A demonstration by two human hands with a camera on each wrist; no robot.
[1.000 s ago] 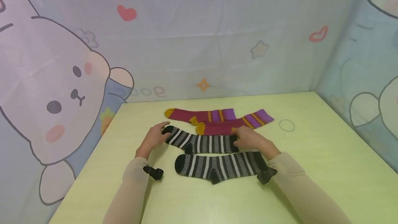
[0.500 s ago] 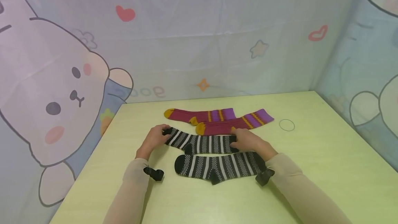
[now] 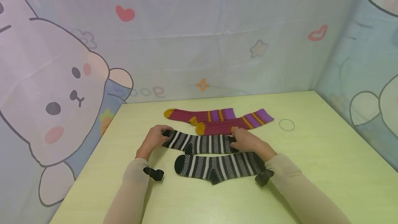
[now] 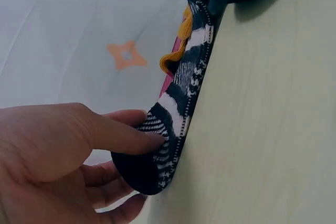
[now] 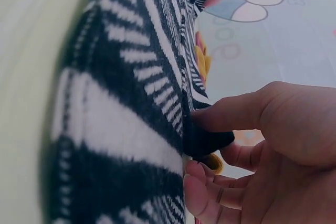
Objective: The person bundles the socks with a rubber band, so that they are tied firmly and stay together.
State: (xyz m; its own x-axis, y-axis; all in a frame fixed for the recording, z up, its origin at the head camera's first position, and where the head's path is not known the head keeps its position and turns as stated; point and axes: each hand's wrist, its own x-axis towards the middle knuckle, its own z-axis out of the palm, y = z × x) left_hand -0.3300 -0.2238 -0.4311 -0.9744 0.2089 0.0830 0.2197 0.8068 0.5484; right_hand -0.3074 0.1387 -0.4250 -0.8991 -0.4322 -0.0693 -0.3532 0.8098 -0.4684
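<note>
Two black-and-white striped socks lie one behind the other in the head view. My left hand (image 3: 153, 139) pinches the black toe of the farther striped sock (image 3: 209, 144). In the left wrist view, the thumb (image 4: 126, 136) lies over that toe with fingers behind it, and the toe is lifted off the table. At the other end, my right hand (image 3: 247, 139) pinches the black cuff (image 5: 210, 137), thumb against index finger. The nearer striped sock (image 3: 222, 165) lies flat under my right wrist, its heel towards me; it fills much of the right wrist view.
Behind the striped socks lie two maroon socks, the farther one (image 3: 199, 115) and the nearer one (image 3: 217, 127), with yellow toes and purple cuffs. A thin ring (image 3: 286, 125) lies to their right on the pale yellow table (image 3: 326, 168). A printed cloth (image 3: 186, 44) hangs behind.
My left hand has taken hold of the sock's toe and drawn it slightly down and left. The right hand has shifted a little left at the cuff. The other socks have stayed put.
</note>
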